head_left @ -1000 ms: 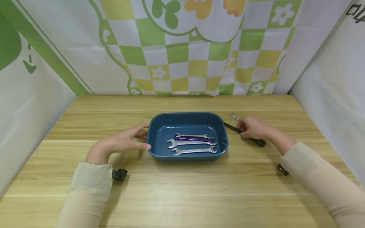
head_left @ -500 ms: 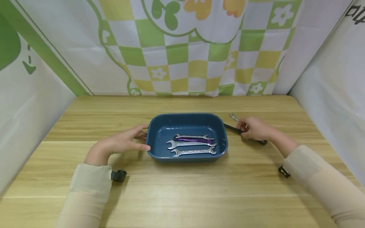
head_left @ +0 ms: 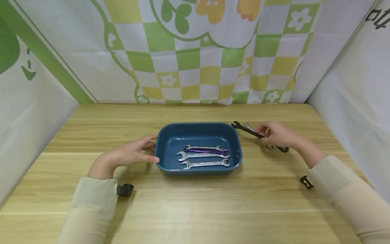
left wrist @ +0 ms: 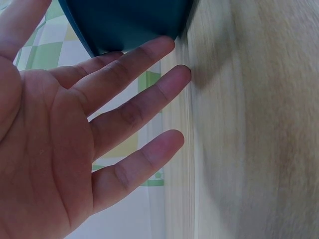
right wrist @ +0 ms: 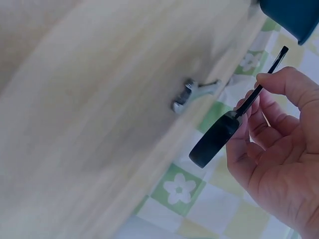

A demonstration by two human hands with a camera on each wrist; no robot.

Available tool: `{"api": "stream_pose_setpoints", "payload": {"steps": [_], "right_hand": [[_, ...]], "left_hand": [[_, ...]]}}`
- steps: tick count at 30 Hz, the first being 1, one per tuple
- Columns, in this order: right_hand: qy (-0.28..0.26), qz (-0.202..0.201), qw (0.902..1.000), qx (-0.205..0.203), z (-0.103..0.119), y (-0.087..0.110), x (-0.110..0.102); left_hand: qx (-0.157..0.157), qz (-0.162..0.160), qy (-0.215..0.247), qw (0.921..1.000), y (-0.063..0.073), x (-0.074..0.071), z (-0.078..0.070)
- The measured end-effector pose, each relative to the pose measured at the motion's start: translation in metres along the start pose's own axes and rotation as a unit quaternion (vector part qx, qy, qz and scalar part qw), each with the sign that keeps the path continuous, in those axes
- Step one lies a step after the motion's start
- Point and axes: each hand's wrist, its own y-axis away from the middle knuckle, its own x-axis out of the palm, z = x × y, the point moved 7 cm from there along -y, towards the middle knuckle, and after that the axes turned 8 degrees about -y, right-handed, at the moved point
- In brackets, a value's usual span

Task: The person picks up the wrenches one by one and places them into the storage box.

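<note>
My right hand (head_left: 278, 135) pinches a black combination wrench (head_left: 248, 129) between thumb and fingers, right of the blue bin (head_left: 199, 173). In the right wrist view the black wrench (right wrist: 217, 139) is raised over the table, its thick ring end toward the camera. Its open-ended head points to the bin's back right corner. Below it lies a silver wrench (right wrist: 187, 94), partly hidden by my hand in the head view. My left hand (head_left: 131, 151) is at the bin's left end, thumb at the rim. In the left wrist view its fingers (left wrist: 134, 112) are spread and nearly straight.
Inside the bin lie several wrenches: a silver one (head_left: 205, 164) at the front, a larger silver one behind it, a purple one (head_left: 207, 150) and a small silver one. The wooden table (head_left: 195, 210) ends at a checked cloth (head_left: 189, 61) at the back.
My right hand has lifted the black wrench off the table; its open-ended head now shows beside the bin's back right corner. My left hand stays at the bin.
</note>
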Motion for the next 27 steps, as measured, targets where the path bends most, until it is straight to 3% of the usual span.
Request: {"api": "stream_pose_setpoints", "payload": {"steps": [16,27], "right_hand": [[0.040,-0.030,0.9980,-0.038,0.027,-0.001,-0.029],[0.045,0.000,0.9960,-0.077,0.069,-0.014,-0.018]], "left_hand": [[0.010,-0.003,-0.002,0.9999,-0.004,-0.001,0.000],[0.014,0.000,0.003,0.9999,-0.002,0.000,-0.001]]}}
